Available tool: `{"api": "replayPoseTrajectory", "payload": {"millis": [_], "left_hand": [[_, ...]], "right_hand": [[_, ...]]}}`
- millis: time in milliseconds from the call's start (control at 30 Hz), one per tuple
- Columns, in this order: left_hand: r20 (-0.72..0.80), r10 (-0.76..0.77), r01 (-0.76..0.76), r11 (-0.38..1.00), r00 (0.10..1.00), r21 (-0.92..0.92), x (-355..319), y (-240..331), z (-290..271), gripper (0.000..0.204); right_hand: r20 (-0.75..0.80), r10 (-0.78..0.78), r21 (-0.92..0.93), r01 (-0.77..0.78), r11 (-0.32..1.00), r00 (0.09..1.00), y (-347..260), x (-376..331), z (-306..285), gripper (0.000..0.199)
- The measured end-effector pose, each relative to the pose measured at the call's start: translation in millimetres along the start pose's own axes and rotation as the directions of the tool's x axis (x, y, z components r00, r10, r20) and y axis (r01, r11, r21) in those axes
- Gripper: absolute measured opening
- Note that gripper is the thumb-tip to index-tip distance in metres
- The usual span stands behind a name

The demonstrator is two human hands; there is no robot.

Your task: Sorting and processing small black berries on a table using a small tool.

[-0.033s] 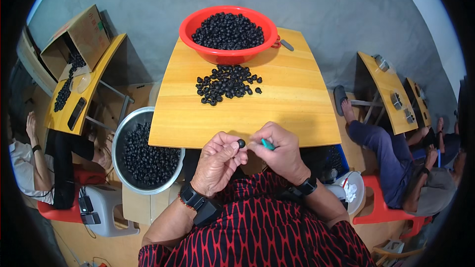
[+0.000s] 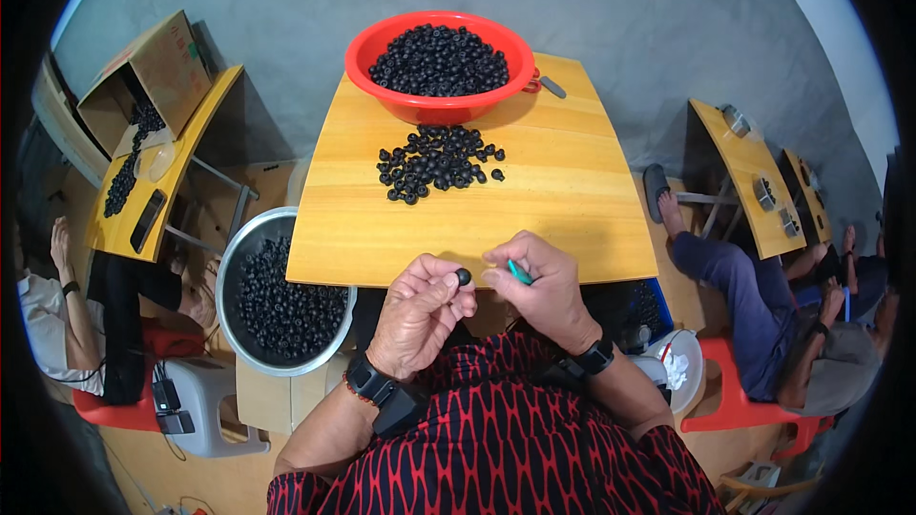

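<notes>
My left hand (image 2: 420, 310) pinches a round black bead (image 2: 465, 277) between thumb and fingertips, just off the near edge of the wooden table (image 2: 572, 219). Close beside it on the right, my right hand (image 2: 539, 291) is closed around a slim tool with a teal handle (image 2: 520, 273). The tool's working end is not visible. A small gap separates its thumb and index finger from the bead. Farther up the table lies a loose pile of black beads (image 2: 437, 162), and behind it stands a red basin (image 2: 439, 107) heaped with the same beads.
To the left below the table, a metal basin (image 2: 225, 291) holds many black beads. A grey-handled item (image 2: 553, 88) lies beside the red basin. At lower right is a white bucket (image 2: 692, 372). Other people sit at side tables on the left (image 2: 200, 114) and right (image 2: 739, 162).
My right hand has shifted slightly up, and its index finger has lifted away from the bead. My left hand still holds the bead, almost in the same place.
</notes>
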State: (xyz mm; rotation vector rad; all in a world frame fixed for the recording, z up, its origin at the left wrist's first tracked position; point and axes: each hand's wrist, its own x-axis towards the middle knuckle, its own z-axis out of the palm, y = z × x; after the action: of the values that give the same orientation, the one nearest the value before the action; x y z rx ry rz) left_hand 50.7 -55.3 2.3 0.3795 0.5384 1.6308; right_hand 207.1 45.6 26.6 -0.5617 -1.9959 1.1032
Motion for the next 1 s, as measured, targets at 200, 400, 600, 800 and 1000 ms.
{"api": "replayPoseTrajectory", "payload": {"millis": [200, 400, 600, 800, 1000], "left_hand": [[0.01, -0.025, 0.026, 0.996, 1.0, -0.089, 1, 3, -1, 0.008], [-0.016, -0.011, 0.009, 0.991, 1.0, -0.136, 1, 5, -3, 0.009], [-0.003, 0.027, -0.027, 0.993, 1.0, -0.112, 0, 2, -7, 0.012], [-0.007, 0.034, -0.034, 0.994, 0.999, -0.103, 0, 2, -7, 0.011], [0.019, 0.03, -0.028, 0.995, 0.999, -0.097, 1, 4, -8, 0.011]], "right_hand": [[0.022, 0.271, 0.238, -0.268, 0.934, 0.962, -9, -2, -5, 0.017], [0.191, 0.159, 0.066, -0.174, 0.983, 0.969, -10, -2, -9, 0.021], [0.201, 0.022, -0.009, -0.021, 1.0, 0.979, -13, -1, -8, 0.018], [0.184, -0.027, -0.053, 0.037, 0.998, 0.983, -11, -1, -6, 0.017], [0.192, -0.067, -0.099, 0.087, 0.991, 0.979, -11, 0, -7, 0.016]]}}
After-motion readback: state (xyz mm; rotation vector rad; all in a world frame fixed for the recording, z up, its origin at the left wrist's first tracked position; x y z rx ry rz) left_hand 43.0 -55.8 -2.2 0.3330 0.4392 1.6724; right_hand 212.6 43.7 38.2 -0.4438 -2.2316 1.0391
